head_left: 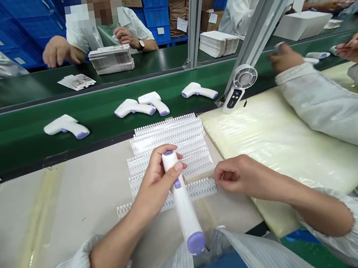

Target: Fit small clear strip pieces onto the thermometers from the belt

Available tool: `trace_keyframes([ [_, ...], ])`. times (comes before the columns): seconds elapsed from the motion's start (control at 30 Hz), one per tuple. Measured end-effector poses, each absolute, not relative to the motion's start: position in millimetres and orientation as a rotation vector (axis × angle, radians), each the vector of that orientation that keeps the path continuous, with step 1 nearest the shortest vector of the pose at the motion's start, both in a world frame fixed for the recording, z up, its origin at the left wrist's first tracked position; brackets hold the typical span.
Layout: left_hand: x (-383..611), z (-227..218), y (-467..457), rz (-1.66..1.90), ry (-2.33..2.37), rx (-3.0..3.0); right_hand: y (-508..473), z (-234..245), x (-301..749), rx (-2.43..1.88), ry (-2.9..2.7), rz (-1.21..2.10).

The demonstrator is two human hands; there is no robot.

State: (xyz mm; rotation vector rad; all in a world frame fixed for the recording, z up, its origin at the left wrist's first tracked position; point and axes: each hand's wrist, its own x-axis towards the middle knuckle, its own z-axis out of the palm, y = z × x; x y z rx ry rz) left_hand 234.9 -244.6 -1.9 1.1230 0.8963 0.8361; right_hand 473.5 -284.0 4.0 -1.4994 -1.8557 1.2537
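Observation:
My left hand (162, 171) is wrapped around a white and purple infrared thermometer (185, 213), its purple end tilted down toward me. My right hand (234, 175) is closed, thumb and fingertips pinched together at the right end of the nearest strip of small white toothed pieces (203, 187). Whether the fingers grip the strip or a single small piece is hidden. More rows of these white strips (191, 150) lie stacked on the table just beyond my hands.
Several white thermometers (66, 125) lie on the green conveyor (105, 131) ahead. A small fan (239, 85) stands by the metal post (253, 30). A plastic-wrapped pale yellow pad (265, 130) covers the right side. A co-worker's sleeve (331, 108) reaches in there; other people sit across the belt.

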Motion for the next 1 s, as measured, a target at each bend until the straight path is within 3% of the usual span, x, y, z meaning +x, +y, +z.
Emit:
trace_keyframes([
  [0.13,249,-4,-256,0.78,0.895,1.163,-295,9,459,-1.248,-1.207,1.354],
  [0.27,263,0,-269,0.753,0.877,1.148,-298,6,431,-1.034,-0.926,1.344],
  [1.0,271,-8,-281,0.781,0.864,1.054,-295,-1,418,-1.088,-0.95,1.211],
])
